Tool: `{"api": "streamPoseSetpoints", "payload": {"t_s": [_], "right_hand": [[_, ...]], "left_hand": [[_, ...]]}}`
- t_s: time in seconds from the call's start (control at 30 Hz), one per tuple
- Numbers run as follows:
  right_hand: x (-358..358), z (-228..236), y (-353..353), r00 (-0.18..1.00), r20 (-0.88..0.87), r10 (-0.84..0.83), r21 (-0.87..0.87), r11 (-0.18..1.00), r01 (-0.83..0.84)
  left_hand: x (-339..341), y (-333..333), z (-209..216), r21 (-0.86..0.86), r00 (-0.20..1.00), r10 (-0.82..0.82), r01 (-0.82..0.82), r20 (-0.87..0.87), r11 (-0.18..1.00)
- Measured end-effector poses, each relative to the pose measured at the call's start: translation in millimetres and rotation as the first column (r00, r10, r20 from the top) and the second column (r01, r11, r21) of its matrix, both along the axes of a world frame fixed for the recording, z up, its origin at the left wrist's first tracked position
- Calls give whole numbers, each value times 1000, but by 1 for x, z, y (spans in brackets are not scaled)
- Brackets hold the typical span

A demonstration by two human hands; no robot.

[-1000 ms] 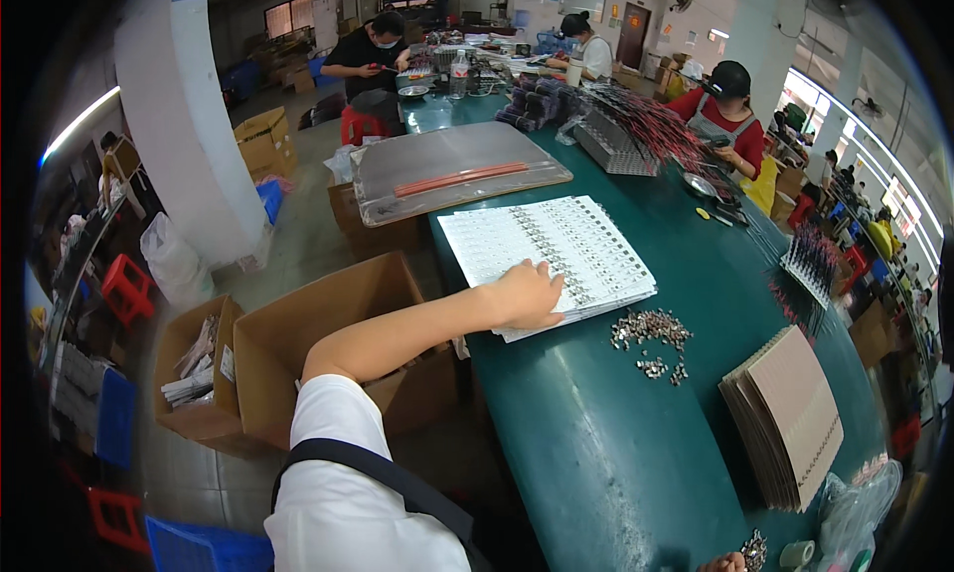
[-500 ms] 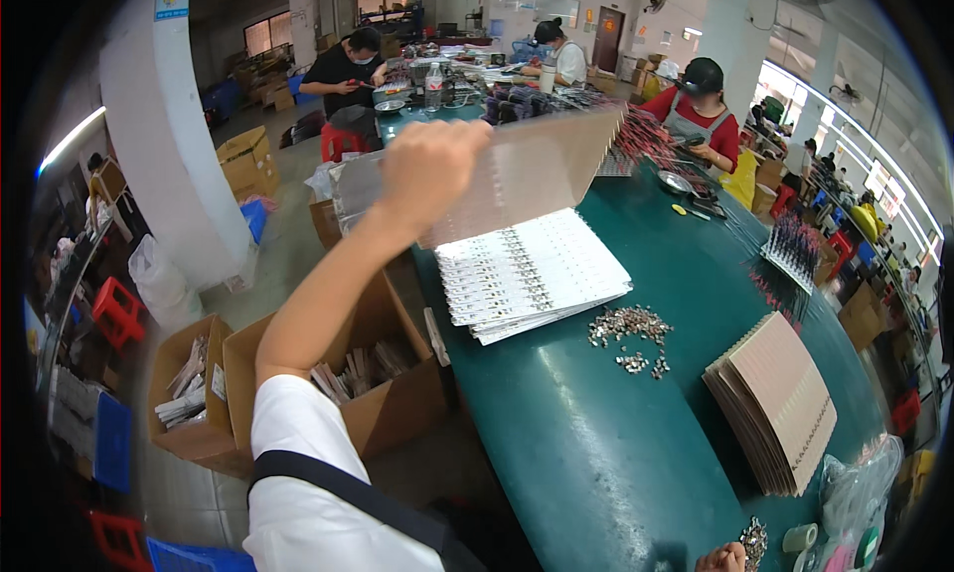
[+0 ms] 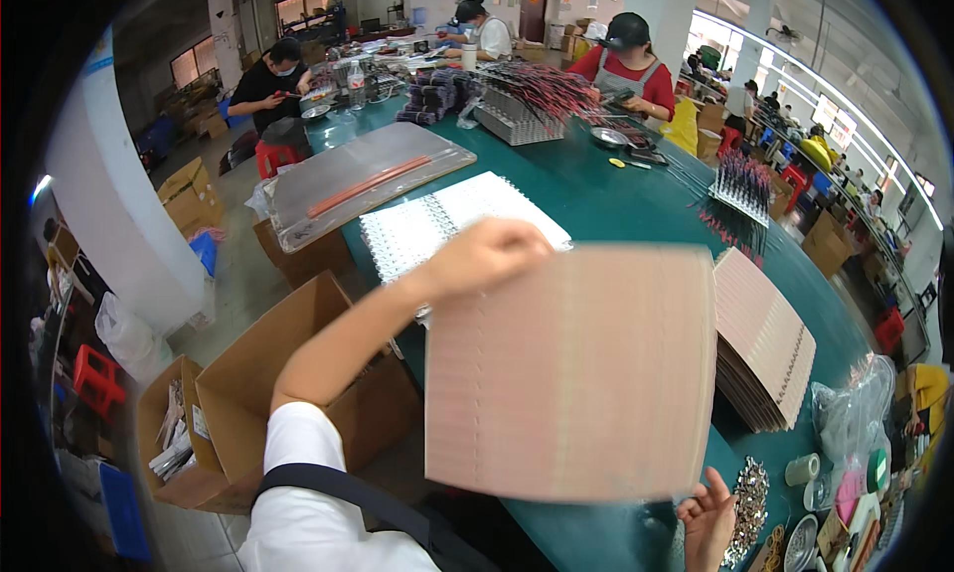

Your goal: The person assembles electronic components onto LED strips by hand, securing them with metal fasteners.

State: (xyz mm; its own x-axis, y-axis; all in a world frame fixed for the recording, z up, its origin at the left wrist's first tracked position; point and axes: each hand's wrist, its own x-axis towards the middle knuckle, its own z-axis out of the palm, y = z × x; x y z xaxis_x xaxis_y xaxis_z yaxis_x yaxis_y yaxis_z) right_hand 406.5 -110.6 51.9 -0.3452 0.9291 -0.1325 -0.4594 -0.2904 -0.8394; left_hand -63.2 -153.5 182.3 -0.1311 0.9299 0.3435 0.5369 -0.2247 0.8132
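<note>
My left hand (image 3: 497,257) is closed on the upper edge of a thin pinkish-brown board (image 3: 571,373), which hangs slightly blurred over the near table. By the board's lower right corner is my right hand (image 3: 708,520), palm up and fingers apart; I cannot tell whether it touches the board. Behind the board lies a stack of white sheets with toothed edges (image 3: 452,209), partly covered by my left hand. To the right stands a stack of similar brown boards (image 3: 770,338). A heap of small shiny metal pieces (image 3: 750,512) lies beside my right hand.
A clear-topped panel with an orange strip (image 3: 373,179) lies at the green table's (image 3: 636,189) left edge. Open cardboard boxes (image 3: 268,363) stand on the floor at left. Plastic bags (image 3: 855,408) and a tape roll (image 3: 801,470) sit at right. Several people work beyond.
My left hand has brought the board from above the white sheets toward me and to the right. My right hand has come further into view, its fingers spread. The view has shifted.
</note>
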Motion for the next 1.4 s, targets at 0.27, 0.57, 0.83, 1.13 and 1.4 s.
{"api": "streamPoseSetpoints", "payload": {"t_s": [0.27, 0.57, 0.83, 1.13, 1.4], "right_hand": [[38, -4, 5, 895, 411, 174, 54, 975, -215], [49, 5, 13, 751, 626, 212, -123, 977, -173], [45, 11, 16, 684, 681, 261, -204, 965, -165], [48, 20, 19, 386, 780, 493, -381, 863, -332], [54, 6, 12, 339, 864, 371, -299, 922, -248]], "left_hand": [[124, 92, -93, -361, 862, -496, 432, -104, 827], [161, 115, -135, -120, 831, -425, 410, -360, 904], [191, 84, -47, 149, 675, -316, 536, -666, 831], [209, 36, 12, 277, 623, -302, 659, -721, 699], [198, 28, 4, 278, 601, -264, 656, -754, 702]]}}
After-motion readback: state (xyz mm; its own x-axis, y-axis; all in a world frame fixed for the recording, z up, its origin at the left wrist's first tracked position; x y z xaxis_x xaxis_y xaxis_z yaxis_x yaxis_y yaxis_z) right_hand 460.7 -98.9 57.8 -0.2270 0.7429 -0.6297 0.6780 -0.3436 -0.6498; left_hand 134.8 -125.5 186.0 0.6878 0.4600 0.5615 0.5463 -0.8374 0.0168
